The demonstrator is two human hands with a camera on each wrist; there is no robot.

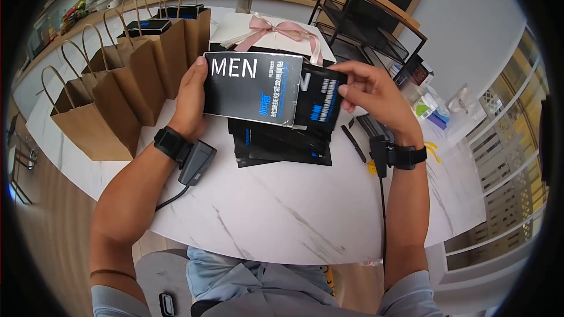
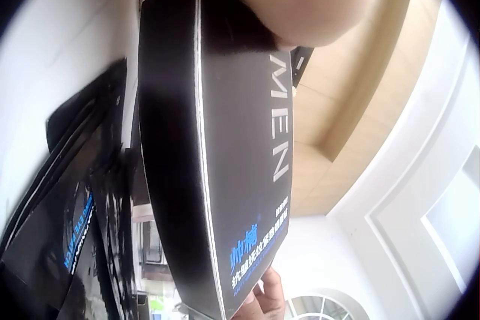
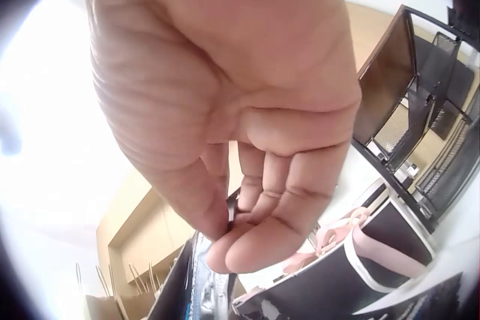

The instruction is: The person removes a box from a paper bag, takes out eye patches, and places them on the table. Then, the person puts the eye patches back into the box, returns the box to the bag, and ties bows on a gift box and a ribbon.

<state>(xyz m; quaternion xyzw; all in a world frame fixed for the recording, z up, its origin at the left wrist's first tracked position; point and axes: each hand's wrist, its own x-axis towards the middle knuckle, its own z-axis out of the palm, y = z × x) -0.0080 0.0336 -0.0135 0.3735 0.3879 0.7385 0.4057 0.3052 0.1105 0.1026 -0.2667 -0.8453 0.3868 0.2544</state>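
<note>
My left hand [image 1: 191, 97] grips the left end of a black box [image 1: 247, 88] printed "MEN", which is raised over the table and tilted toward me. At the box's right end, my right hand [image 1: 379, 97] pinches the right edge of a flat black sachet [image 1: 323, 100] between thumb and fingers. The sachet's left part is hidden by the box. Below them, a loose pile of similar black sachets [image 1: 282, 147] lies on the marble-patterned table [image 1: 264, 217]. In the right wrist view, the thumb and forefinger meet on the shiny sachet edge [image 3: 206, 282].
Several brown paper bags [image 1: 97, 120] stand in a row on the left, two with black boxes [image 1: 147, 26] on top. Behind the held box is a white gift box [image 1: 229, 34] with a pink ribbon [image 1: 282, 29]. A black pen [image 1: 353, 144] lies near my right wrist.
</note>
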